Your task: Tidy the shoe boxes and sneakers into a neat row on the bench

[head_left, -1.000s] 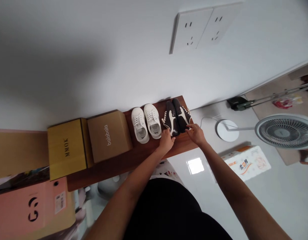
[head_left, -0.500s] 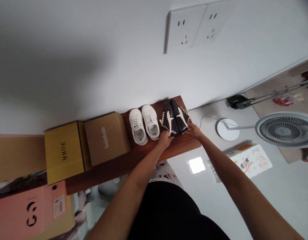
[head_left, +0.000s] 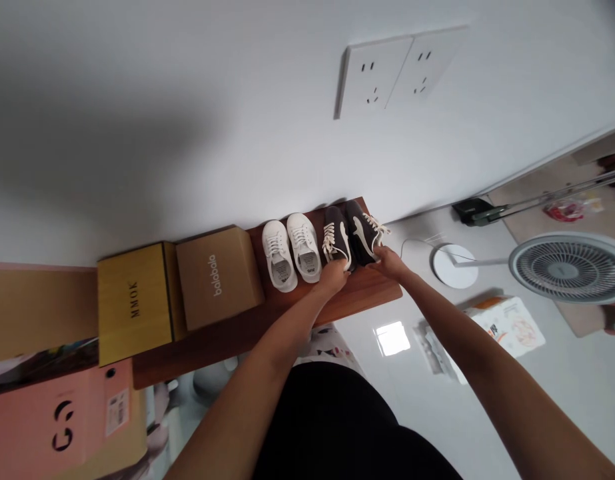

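Note:
Two dark brown sneakers with cream trim and laces stand side by side at the right end of a reddish wooden shelf [head_left: 297, 303], toes toward the wall. My left hand [head_left: 335, 275] grips the heel of the left brown sneaker [head_left: 337, 233]. At the heel of the right brown sneaker [head_left: 361, 230], my right hand [head_left: 388, 262] is closed, its fingertips partly hidden. Just to the left is a pair of white sneakers, the left one [head_left: 278, 255] and the right one [head_left: 304, 247], with toes also toward the wall.
Left of the shoes sit a brown balabala box [head_left: 220, 277] and a yellow MMOK box [head_left: 132, 303]. A pink box [head_left: 62, 420] is at lower left. On the floor at right stand a fan [head_left: 567, 270] with a white base [head_left: 454, 265] and a white package [head_left: 507, 327]. Sockets [head_left: 377, 77] are on the wall.
Both brown sneakers have turned more upright in my hands, so their laces show more. The view has shifted slightly, moving the wall sockets lower in the picture.

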A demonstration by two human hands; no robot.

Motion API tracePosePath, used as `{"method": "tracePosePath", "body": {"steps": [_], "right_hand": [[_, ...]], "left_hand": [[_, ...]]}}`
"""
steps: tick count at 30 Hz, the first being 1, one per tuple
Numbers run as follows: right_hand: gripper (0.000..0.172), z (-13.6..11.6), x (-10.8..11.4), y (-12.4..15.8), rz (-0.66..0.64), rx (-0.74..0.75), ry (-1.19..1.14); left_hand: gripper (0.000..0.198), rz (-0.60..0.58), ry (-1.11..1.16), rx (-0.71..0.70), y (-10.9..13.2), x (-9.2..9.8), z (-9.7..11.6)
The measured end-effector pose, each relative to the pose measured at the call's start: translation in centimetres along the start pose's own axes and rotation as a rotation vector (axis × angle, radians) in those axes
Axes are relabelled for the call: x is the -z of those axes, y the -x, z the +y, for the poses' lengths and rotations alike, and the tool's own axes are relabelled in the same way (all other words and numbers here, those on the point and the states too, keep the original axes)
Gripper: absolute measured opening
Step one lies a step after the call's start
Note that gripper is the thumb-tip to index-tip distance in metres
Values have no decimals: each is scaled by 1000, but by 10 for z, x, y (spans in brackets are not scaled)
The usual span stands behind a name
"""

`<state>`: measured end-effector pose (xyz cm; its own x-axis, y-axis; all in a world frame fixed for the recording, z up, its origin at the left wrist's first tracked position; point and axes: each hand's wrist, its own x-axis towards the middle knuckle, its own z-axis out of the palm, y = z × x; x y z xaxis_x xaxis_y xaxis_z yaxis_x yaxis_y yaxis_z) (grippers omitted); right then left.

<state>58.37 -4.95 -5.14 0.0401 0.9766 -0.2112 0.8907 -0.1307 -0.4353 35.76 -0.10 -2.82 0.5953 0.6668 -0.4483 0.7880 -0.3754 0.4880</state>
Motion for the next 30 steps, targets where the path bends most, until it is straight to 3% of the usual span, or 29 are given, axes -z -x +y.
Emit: {"method": "tracePosePath", "body": {"steps": [5, 12, 20, 30], "right_hand": [[17, -17, 10, 0, -91, 34, 228], [20, -35, 15, -3, -143, 97, 430], [18, -43, 17, -14, -128, 135, 497], [25, -44, 7, -21, -132, 122, 491]], "left_hand": [[28, -68, -110, 35, 4, 15, 11], [33, -73, -201, 0, 0, 24, 26], [33, -30, -267, 8, -10, 28, 40], [34, -59, -271, 26, -22, 22, 36]]}}
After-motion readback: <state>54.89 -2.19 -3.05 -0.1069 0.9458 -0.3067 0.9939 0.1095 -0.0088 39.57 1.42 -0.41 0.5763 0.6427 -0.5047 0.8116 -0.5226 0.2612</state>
